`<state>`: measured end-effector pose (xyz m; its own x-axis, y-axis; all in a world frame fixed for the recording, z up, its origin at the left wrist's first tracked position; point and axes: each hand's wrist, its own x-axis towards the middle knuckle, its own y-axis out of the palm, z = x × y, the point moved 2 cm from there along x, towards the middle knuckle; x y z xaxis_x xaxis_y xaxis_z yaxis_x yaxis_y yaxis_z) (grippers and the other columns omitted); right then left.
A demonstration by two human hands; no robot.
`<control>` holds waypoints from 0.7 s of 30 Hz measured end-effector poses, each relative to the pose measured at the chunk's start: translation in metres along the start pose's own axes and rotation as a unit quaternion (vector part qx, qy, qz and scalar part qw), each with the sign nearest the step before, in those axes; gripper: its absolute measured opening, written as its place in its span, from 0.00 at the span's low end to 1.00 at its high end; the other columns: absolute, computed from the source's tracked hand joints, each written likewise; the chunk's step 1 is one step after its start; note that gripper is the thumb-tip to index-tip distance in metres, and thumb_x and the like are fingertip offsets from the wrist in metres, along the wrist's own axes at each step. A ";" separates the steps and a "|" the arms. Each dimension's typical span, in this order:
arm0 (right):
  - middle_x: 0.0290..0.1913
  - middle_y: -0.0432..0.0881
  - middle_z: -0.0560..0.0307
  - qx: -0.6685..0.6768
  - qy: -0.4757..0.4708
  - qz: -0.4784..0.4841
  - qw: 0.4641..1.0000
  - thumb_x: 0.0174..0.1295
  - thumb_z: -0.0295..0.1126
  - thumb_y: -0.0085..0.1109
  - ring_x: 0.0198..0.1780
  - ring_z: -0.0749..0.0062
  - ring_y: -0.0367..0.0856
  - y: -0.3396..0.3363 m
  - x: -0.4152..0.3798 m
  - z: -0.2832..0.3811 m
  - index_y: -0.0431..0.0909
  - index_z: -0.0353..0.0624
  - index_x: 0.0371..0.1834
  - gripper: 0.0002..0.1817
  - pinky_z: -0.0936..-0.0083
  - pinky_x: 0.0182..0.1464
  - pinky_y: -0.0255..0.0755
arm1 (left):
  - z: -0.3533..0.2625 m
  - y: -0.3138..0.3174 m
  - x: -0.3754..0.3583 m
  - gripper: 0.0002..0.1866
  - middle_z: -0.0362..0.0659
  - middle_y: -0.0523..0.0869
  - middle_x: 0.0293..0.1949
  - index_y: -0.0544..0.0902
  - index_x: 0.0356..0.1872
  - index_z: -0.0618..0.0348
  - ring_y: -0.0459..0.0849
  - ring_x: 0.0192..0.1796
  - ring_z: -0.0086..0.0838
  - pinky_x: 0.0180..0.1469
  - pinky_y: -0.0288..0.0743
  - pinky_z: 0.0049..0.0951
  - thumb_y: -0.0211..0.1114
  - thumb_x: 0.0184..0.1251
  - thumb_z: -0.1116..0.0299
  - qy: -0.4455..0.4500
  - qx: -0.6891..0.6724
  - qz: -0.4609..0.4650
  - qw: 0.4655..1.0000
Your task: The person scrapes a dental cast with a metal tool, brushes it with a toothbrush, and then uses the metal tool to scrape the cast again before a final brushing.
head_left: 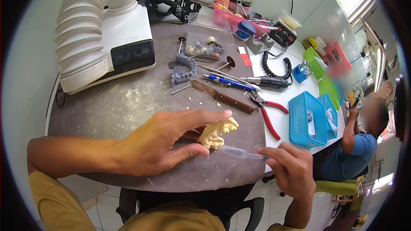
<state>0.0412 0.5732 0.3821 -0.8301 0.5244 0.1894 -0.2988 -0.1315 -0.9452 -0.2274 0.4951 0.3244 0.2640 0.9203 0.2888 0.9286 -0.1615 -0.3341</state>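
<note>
A cream-yellow dental cast [219,135] with tooth shapes along its curve is in my left hand [165,143], gripped between the thumb and the fingers over the brown work surface. My right hand [292,167] pinches a brush [242,153] with a pale, see-through look, blurred by motion. Its tip points left, right by the lower edge of the cast. Beyond the hands lies a knife [224,97] with a brown wooden handle, and farther back a grey dental model [184,69].
A white machine [128,38] with a ribbed hose stands at the back left. Red-handled pliers [270,117], a rotary handpiece [269,82] and blue baskets [302,119] lie to the right. A clear box [209,38] holds small parts. Another person [355,149] sits at far right.
</note>
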 end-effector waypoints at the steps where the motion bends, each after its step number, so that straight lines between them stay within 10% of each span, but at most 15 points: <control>1: 0.25 0.79 0.59 0.000 0.004 -0.001 1.000 0.66 0.31 0.69 0.23 0.67 0.79 0.005 -0.001 -0.004 0.89 0.45 0.47 0.08 0.71 0.26 0.69 | 0.001 0.000 -0.001 0.35 0.54 0.82 0.66 0.69 0.77 0.53 0.87 0.61 0.47 0.65 0.82 0.41 0.69 0.69 0.76 0.017 0.006 -0.015 1.000; 21: 0.33 0.83 0.58 0.040 -0.028 -0.022 0.999 0.72 0.38 0.65 0.29 0.60 0.85 0.023 -0.008 -0.018 0.85 0.46 0.47 0.09 0.66 0.29 0.78 | -0.003 0.000 -0.003 0.36 0.53 0.81 0.64 0.68 0.77 0.57 0.86 0.63 0.37 0.67 0.83 0.36 0.71 0.69 0.80 -0.030 -0.011 0.000 0.999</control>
<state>0.0499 0.5811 0.3539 -0.8397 0.4840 0.2464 -0.3700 -0.1778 -0.9118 -0.2275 0.4908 0.3264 0.2487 0.9398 0.2345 0.9343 -0.1688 -0.3141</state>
